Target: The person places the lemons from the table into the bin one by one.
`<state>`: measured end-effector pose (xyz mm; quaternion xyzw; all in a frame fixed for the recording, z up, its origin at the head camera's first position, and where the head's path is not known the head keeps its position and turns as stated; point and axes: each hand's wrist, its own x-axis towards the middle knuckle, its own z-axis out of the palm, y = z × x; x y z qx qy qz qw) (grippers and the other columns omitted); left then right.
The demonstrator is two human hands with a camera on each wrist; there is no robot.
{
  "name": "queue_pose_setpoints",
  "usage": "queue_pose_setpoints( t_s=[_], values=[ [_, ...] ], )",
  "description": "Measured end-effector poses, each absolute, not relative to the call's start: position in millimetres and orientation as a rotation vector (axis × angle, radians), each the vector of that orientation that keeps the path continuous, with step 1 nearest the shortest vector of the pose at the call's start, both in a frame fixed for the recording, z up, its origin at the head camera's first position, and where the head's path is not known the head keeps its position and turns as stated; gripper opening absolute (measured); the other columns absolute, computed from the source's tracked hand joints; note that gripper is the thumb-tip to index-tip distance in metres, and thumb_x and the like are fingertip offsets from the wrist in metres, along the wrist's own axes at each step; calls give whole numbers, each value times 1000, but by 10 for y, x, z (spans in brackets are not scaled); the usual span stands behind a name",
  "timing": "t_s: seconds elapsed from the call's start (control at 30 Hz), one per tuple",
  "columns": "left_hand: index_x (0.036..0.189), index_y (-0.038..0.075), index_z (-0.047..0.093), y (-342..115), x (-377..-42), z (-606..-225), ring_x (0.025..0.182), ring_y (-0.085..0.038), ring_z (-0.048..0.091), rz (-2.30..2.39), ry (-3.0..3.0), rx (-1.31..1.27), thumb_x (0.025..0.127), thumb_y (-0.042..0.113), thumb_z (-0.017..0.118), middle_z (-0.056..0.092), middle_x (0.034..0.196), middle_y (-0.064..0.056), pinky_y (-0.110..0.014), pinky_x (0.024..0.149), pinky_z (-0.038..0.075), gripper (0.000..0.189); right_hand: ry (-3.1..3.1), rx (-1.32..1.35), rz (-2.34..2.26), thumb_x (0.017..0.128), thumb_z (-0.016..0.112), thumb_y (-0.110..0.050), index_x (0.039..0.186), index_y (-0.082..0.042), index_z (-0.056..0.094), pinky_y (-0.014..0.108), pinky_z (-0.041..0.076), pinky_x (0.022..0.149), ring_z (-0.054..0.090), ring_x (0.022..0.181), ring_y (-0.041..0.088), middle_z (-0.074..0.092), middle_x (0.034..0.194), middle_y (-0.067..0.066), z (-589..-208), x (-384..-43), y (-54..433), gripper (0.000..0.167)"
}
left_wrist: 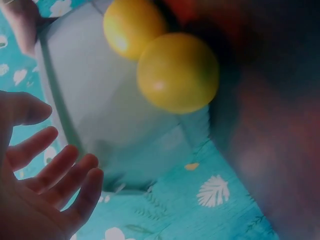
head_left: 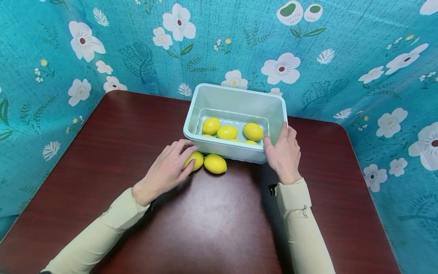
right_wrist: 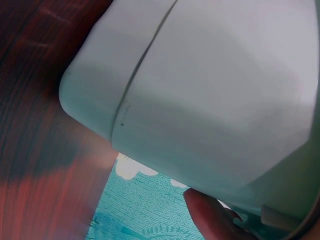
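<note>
A pale blue-green plastic box (head_left: 232, 151) stands toward the table's back, with several yellow lemons (head_left: 227, 133) lying inside. In front of it, side by side on the table, are two more lemons, one on the left (head_left: 196, 161) and one on the right (head_left: 215, 164). Over the left lemon hovers my left hand (head_left: 165, 169), partly covering it; in the left wrist view its loosely bent fingers (left_wrist: 70, 172) are apart from both lemons. My right hand (head_left: 284, 156) grips the box's right end, thumb at the front rim. One fingertip (right_wrist: 202, 207) shows below the rim in the right wrist view.
The dark red wooden table (head_left: 205, 228) has rounded back corners. A teal cloth (head_left: 212, 45) printed with white flowers hangs close behind the box and along both sides. The box's front wall partly hides some of the lemons inside.
</note>
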<state>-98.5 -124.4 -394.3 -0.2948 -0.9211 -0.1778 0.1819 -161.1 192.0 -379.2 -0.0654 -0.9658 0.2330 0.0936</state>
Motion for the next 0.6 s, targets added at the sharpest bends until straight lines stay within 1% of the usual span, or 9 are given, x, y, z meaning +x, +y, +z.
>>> queue_pose_setpoints(
  t_s=[0.13,0.37,0.6],
  values=[
    [124,9,60,-1228,-978,-4042,98,-25,54,-453,-2671,-844,92,21,61,55,121,-9,-37,74,45,34,-2865,-189,691,94,41,-44,153,-2,22,62,44,91,51,113,46,36,146,24,-3794,-1607,1925,75],
    [128,12,56,-1218,-979,-4196,103,-27,53,-348,-2764,-860,93,29,63,54,125,-8,-38,75,45,40,-2866,-191,693,94,41,-45,153,-2,23,62,44,90,52,111,47,36,146,23,-3794,-1604,1922,75],
    [131,13,54,-1197,-996,-4284,112,-29,51,-226,-2801,-884,91,28,65,52,129,-7,-40,76,46,44,-2859,-184,692,94,41,-44,153,-2,23,61,45,89,52,110,46,36,146,23,-3799,-1601,1923,74]
  ],
)
